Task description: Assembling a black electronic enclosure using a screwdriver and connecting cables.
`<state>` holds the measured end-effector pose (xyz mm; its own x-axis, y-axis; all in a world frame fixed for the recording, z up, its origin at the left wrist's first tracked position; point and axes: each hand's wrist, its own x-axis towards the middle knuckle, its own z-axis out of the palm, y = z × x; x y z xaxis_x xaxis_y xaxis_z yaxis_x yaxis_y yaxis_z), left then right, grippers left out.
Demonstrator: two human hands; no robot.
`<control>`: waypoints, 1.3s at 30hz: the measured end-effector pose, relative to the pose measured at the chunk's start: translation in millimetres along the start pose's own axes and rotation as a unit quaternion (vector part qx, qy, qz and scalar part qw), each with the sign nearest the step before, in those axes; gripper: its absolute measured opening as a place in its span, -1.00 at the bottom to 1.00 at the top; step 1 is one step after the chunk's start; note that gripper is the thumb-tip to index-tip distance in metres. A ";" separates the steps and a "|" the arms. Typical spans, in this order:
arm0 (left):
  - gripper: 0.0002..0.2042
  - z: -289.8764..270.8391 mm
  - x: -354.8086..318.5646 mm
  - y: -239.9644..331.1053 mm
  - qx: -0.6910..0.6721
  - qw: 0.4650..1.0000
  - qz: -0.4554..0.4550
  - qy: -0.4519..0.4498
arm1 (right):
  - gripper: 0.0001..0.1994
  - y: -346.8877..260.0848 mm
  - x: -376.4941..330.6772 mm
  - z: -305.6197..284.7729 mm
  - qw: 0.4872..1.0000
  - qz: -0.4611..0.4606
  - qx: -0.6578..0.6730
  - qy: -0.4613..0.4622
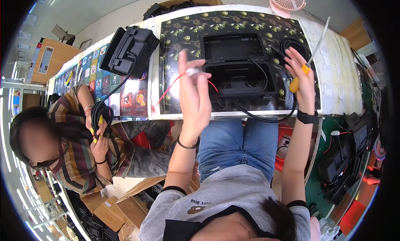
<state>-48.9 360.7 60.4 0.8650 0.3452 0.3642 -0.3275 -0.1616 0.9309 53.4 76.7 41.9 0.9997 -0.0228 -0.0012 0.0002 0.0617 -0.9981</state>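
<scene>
While lid [233, 46] lies open, black case [250, 92], rectangular

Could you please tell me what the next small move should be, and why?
I would probably lower the left hand to bring the small white piece with red wires over the open black case: the case lies open between the hands, and the piece is held up near its left side, while the right hand holds a yellow-handled tool.
</scene>
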 end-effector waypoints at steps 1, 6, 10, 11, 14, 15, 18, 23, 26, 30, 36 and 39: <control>-0.58 -1.5 4.1 -2.2 0.135 0.990 0.016 -0.025 | -0.55 -0.2 3.3 13.3 1.000 0.008 0.025 -0.013; -0.71 -3.4 8.9 6.1 0.362 0.904 0.107 -0.199 | -0.48 10.6 15.2 43.8 0.997 0.054 -0.018 -0.045; -0.71 -13.4 -11.5 13.2 0.369 0.889 0.081 -0.260 | -0.45 21.8 7.5 59.9 0.991 0.007 -0.097 -0.092; -0.69 -15.1 -18.2 9.6 0.329 0.917 0.150 -0.172 | -0.45 20.8 1.7 62.5 0.994 -0.012 -0.054 -0.098; -0.66 -31.4 -48.9 -3.5 0.306 0.921 0.242 0.012 | -0.45 26.3 -15.6 63.0 0.994 -0.039 0.017 -0.100; -0.67 -40.5 -60.7 -15.7 0.309 0.917 0.251 0.019 | -0.45 27.4 -21.1 61.9 0.994 -0.060 0.020 -0.089; -0.67 -55.6 -88.6 -30.6 0.387 0.885 0.257 -0.040 | -0.47 31.3 -39.2 60.2 0.993 -0.095 0.022 -0.069; -0.65 -53.3 -117.6 -40.7 0.463 0.823 0.325 -0.055 | -0.52 40.8 -59.6 56.4 0.989 -0.138 -0.004 -0.046; -0.63 -45.3 -125.3 -40.0 0.494 0.822 0.282 -0.022 | -0.55 46.4 -66.1 54.2 0.987 -0.155 -0.008 -0.040; -0.54 -38.3 -125.1 -27.6 0.542 0.804 0.245 -0.011 | -0.58 46.4 -69.3 51.5 0.983 -0.179 -0.005 -0.040; -0.56 -34.4 -112.6 -9.0 0.570 0.790 0.218 -0.053 | -0.60 44.5 -72.1 53.5 0.982 -0.183 -0.008 -0.050; -0.60 -42.4 -96.8 -10.2 0.516 0.817 0.229 -0.122 | -0.63 43.3 -74.1 49.7 0.981 -0.188 -0.011 -0.050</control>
<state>-145.4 368.1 16.8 0.8324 -0.1436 0.5352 -0.2521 -0.9582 0.1350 -19.5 130.7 1.9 0.9265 0.0586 0.3718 0.3696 0.0453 -0.9281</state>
